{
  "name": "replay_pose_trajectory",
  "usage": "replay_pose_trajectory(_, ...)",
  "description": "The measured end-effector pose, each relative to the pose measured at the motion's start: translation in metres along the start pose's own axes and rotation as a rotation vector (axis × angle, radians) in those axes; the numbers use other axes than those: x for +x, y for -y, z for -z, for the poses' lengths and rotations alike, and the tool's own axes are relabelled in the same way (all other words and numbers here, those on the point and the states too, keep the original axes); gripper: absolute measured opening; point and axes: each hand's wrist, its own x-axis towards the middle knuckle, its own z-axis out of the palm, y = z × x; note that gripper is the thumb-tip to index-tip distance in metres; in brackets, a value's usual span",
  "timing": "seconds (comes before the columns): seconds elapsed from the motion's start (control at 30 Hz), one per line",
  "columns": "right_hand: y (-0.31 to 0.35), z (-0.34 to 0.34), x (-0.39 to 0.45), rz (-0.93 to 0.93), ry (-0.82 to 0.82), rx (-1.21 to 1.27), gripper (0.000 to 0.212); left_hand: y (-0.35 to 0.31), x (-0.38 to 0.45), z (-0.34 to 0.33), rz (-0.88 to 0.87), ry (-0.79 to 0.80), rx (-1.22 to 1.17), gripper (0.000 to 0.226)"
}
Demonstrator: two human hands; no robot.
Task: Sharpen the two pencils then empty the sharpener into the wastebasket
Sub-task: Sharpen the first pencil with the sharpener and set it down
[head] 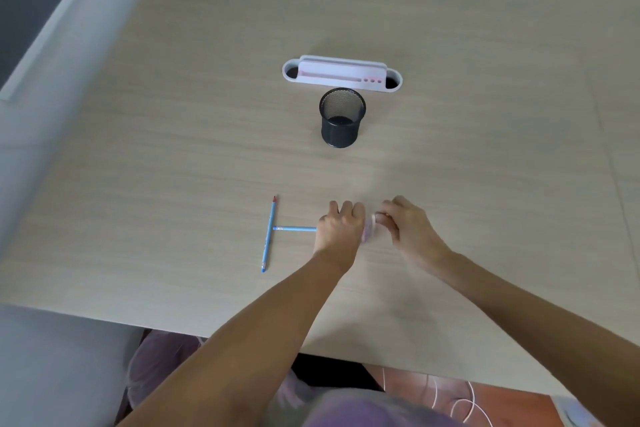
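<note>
Two blue pencils are on the wooden table. One pencil (268, 234) lies loose, pointing away from me, red tip at the far end. The other pencil (294, 228) lies crosswise, its right end hidden inside my left hand (341, 227), which is closed around it. My right hand (403, 222) pinches a small pale sharpener (370, 227), blurred, held right against my left hand. A black mesh cup (342, 118), the wastebasket, stands upright farther back, in the middle of the table.
A white desk organiser (341, 74) with slots lies behind the mesh cup. The table's near edge (242, 334) runs below my forearms, and its left edge slants along a grey wall. White cables lie on the floor at lower right.
</note>
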Motion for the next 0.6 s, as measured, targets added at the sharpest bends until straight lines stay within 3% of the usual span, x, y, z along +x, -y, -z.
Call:
replay_pose_trajectory(0.13,-0.015,-0.012,0.02,0.014,0.061,-0.188,0.009,0.0,0.001,0.001,-0.062,-0.032,0.002,0.034)
replay_pose_trajectory(0.23,-0.024,-0.019,0.029,-0.023,0.24,-0.375,0.025,-0.001,0.001,0.002,-0.053,-0.045,-0.002,0.029)
replay_pose_trajectory(0.3,-0.026,-0.022,0.015,0.019,0.326,-0.433,0.035,-0.003,0.001,-0.003,-0.034,-0.03,-0.023,0.037)
replay_pose_trajectory(0.33,-0.027,-0.022,0.006,0.039,0.273,-0.404,0.033,-0.003,0.002,-0.004,-0.025,-0.023,-0.015,0.043)
replay_pose_trajectory(0.47,-0.022,-0.011,-0.015,0.026,-0.186,-0.057,0.033,-0.002,0.002,-0.002,0.001,-0.067,-0.008,0.043)
replay_pose_trajectory(0.6,-0.012,-0.009,-0.003,0.218,-0.208,-0.145,0.02,-0.002,-0.001,0.002,-0.001,-0.055,0.028,0.046)
